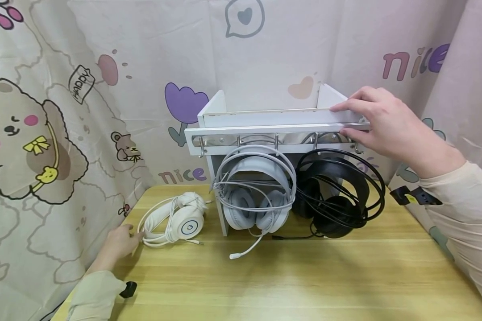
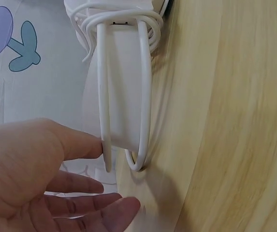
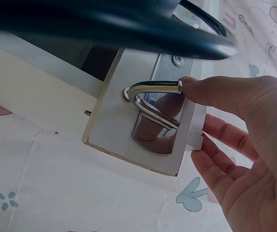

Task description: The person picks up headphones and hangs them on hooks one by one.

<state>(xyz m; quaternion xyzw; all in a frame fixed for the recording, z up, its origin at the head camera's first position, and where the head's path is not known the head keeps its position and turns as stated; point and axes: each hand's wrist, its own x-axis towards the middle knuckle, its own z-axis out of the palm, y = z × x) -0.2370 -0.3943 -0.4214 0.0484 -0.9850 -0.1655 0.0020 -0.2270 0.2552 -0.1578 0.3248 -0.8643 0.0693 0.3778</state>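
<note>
White headphones with their cable wound round them lie on the table's left part. My left hand is at their near left end; in the left wrist view the thumb touches a loop of the white cable, and the other fingers are loosely bent around nothing. A white hook rack stands at the back. My right hand holds its right end, thumb in front near a metal hook and fingers over the board. A pale grey headset and a black headset hang from its hooks.
The wooden table stretches in front of the rack. A patterned curtain hangs behind and at both sides. The grey headset's microphone sticks out forward, and the black headset's coiled cable bulges to the right.
</note>
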